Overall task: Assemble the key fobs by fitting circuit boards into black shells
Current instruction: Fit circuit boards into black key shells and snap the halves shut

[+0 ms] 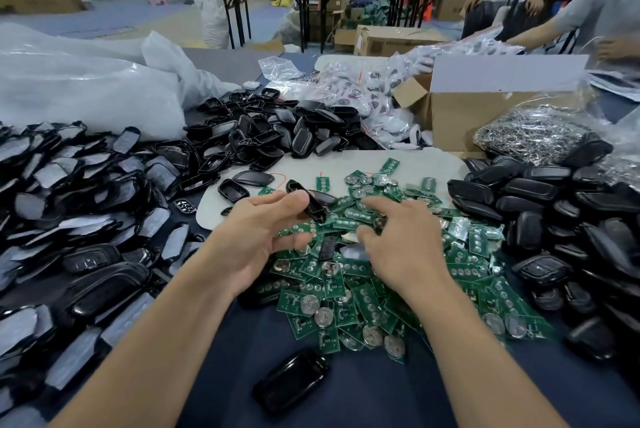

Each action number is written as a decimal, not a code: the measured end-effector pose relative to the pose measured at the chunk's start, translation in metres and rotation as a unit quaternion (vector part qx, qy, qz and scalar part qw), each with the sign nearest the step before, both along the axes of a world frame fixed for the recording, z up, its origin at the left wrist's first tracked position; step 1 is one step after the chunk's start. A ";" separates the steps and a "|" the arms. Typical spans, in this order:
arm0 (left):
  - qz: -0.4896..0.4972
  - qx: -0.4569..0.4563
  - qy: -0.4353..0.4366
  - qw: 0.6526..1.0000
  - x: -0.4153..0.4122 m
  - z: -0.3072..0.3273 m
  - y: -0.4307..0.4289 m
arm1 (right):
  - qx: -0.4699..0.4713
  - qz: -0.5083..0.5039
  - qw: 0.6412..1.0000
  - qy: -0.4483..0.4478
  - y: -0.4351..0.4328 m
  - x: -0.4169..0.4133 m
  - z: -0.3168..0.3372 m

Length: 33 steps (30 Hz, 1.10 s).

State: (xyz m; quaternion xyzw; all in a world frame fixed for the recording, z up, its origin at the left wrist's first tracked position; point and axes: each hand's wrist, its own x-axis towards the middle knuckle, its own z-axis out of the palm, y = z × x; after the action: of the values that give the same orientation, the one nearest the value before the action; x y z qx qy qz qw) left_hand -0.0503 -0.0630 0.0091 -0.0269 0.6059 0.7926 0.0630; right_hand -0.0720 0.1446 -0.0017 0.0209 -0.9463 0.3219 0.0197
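Note:
My left hand (258,235) holds a black shell (310,200) between thumb and fingers, tilted on edge above the heap of green circuit boards (367,289). My right hand (403,240) lies palm down on the same heap, its fingers curled into the boards near a small dark part (380,222); whether it pinches that part I cannot tell. One closed black shell (291,381) lies alone on the dark cloth near me.
Piles of black shells lie left (86,219), at the back (277,129) and right (561,219). A cardboard box (460,116), a bag of metal rings (533,133) and plastic bags (86,88) stand behind. Other people work at the far right (595,19).

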 end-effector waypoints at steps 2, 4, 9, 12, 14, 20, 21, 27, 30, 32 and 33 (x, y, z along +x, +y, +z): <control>0.007 -0.002 -0.025 1.000 0.000 0.000 0.000 | 0.017 -0.002 1.000 0.003 -0.005 0.001 0.000; 0.013 -0.022 -0.043 0.999 0.000 -0.003 -0.001 | -0.011 -0.003 1.000 0.026 -0.006 0.001 0.003; 0.043 -0.115 -0.054 0.991 0.000 -0.007 0.002 | 0.023 0.012 1.000 0.009 -0.006 -0.001 -0.002; 0.113 -0.148 -0.040 0.982 -0.002 -0.010 0.007 | -0.049 -0.003 0.998 0.048 -0.010 0.000 0.001; 0.150 -0.202 -0.022 0.967 -0.004 -0.016 0.008 | -0.110 -0.040 0.989 0.092 -0.010 0.002 0.002; 0.176 -0.275 0.017 0.945 -0.007 -0.023 0.013 | -0.322 -0.036 0.944 0.064 -0.014 0.009 0.005; 0.171 -0.281 0.019 0.944 -0.007 -0.022 0.014 | -0.314 -0.004 0.949 0.025 -0.016 0.010 0.006; 0.148 -0.324 0.053 0.933 -0.003 -0.017 0.019 | -0.205 0.070 0.976 0.016 -0.024 0.014 0.009; 0.147 -0.320 0.057 0.934 -0.003 -0.016 0.020 | -0.230 0.041 0.971 0.055 -0.024 0.013 0.007; 0.148 -0.312 0.060 0.937 -0.003 -0.015 0.020 | -0.262 0.032 0.962 0.067 -0.023 0.013 0.007; 0.148 -0.312 0.058 0.937 -0.003 -0.015 0.020 | -0.264 0.031 0.961 0.081 -0.022 0.013 0.007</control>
State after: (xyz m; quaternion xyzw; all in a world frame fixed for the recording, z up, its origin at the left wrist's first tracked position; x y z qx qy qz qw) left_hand -0.0536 -0.0432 -0.0063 -0.0882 0.8144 0.5644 -0.1021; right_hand -0.0588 0.1226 0.0051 0.0705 -0.8220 0.5578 0.0906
